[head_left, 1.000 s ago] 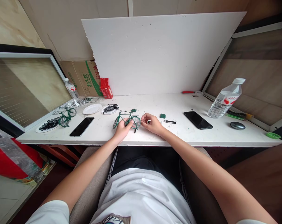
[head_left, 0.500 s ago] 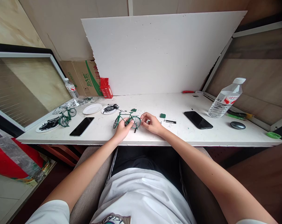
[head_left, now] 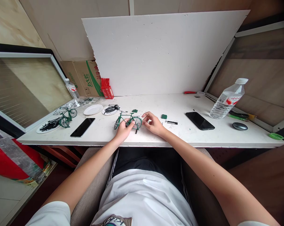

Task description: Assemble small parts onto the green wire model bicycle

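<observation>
The left hand (head_left: 123, 130) holds a small green bike model (head_left: 128, 121) that stands upright on the white tabletop (head_left: 156, 135), near its front edge. The fingers are closed on the frame beside the rear wheel. The right hand (head_left: 153, 124) is just beside that wheel, with the thumb and finger pinched together close to it; I cannot tell if it holds a small part. The two hands are near each other but not touching.

To the left lie a black phone (head_left: 82, 127), a paper plate (head_left: 92, 110) and a second green bike (head_left: 67, 117). To the right of the hands lie a small green part (head_left: 164, 116), another phone (head_left: 200, 121) and a water bottle (head_left: 226, 99).
</observation>
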Motion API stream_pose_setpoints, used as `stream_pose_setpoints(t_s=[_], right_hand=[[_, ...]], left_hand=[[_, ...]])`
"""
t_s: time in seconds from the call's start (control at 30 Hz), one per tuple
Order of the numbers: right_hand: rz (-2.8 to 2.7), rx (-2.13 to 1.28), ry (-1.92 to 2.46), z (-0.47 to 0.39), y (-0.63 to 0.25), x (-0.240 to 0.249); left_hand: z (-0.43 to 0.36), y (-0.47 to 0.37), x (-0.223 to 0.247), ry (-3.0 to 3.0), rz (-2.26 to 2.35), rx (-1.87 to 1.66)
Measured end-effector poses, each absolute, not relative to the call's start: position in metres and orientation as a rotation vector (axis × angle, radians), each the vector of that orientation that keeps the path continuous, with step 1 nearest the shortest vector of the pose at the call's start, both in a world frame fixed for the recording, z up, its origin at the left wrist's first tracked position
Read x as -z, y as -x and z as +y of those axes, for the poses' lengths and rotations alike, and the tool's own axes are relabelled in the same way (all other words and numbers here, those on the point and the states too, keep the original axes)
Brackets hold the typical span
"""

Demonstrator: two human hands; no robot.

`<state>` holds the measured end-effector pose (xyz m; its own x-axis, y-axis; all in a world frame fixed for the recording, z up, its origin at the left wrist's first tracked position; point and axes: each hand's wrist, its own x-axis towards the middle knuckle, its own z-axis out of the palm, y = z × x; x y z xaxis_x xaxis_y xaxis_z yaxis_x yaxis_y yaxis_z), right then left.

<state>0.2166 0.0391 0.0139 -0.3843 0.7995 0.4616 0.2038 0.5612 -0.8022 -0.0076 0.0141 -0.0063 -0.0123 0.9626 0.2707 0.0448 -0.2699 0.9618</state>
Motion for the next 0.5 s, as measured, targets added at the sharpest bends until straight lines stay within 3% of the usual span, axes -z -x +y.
stream_pose_setpoints(t_s=[0.5], right_hand=[[-1.804,-0.762,0.851,0.0456,-0.2192,-0.0123]], left_hand=[[0.0119,0.0054,0.0034,-1.338,1.136,-1.446]])
